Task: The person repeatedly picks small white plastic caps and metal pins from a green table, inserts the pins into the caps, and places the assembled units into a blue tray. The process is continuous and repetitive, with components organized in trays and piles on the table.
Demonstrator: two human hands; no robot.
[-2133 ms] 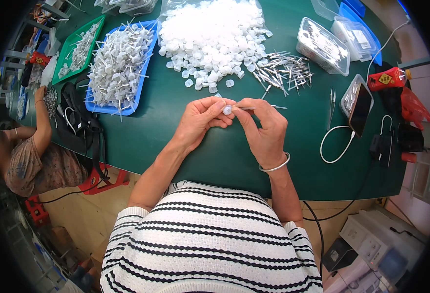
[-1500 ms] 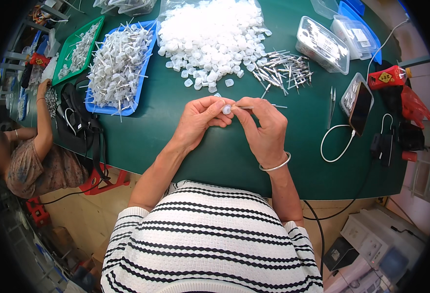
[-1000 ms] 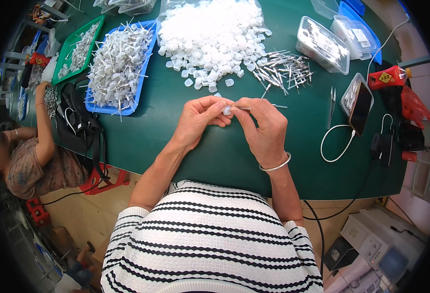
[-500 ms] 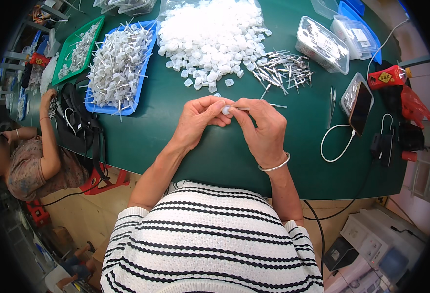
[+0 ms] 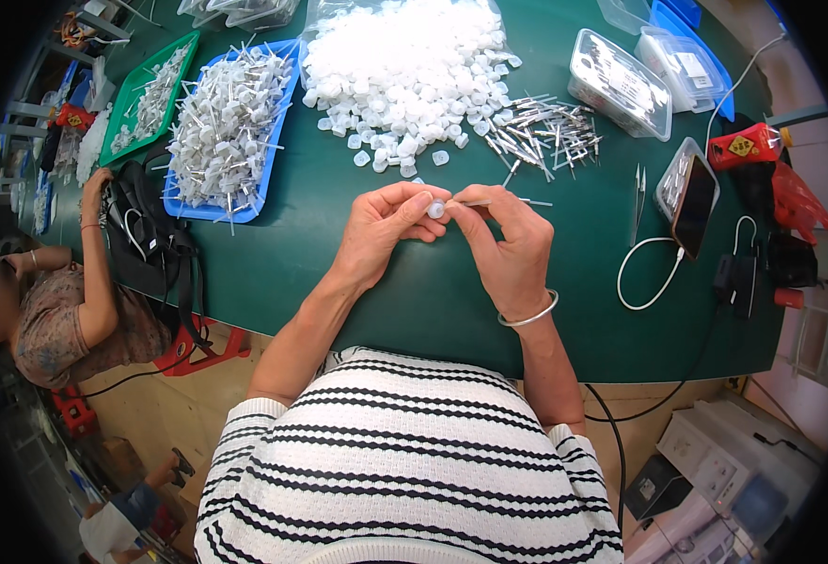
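Between the thumb and fingers of my left hand [image 5: 386, 227] is a small translucent white plastic cap [image 5: 436, 210]. My right hand [image 5: 511, 246] pinches a thin metal pin [image 5: 478, 202] against the cap's right side; whether its tip is inside the cap I cannot tell. Both hands meet just above the green table. Beyond them spreads a heap of the same white caps [image 5: 395, 85] on a clear plastic bag. Loose thin metal pins [image 5: 550, 136] lie in a pile to its right. A blue tray [image 5: 261, 193] at the left is full of caps with pins in them.
A green tray [image 5: 118, 141] with more parts stands far left, near a black backpack [image 5: 146, 221]. At the right are a clear tub of pins [image 5: 621, 89], tweezers [image 5: 638, 202], a phone [image 5: 694, 221] on a plastic box, and a white cable [image 5: 635, 305]. Another person [image 5: 85, 315] sits at the left.
The cap in my left fingers has turned slightly, its round face now showing more. Both hands stay almost in place. At the lower left, a person in the background has shifted.
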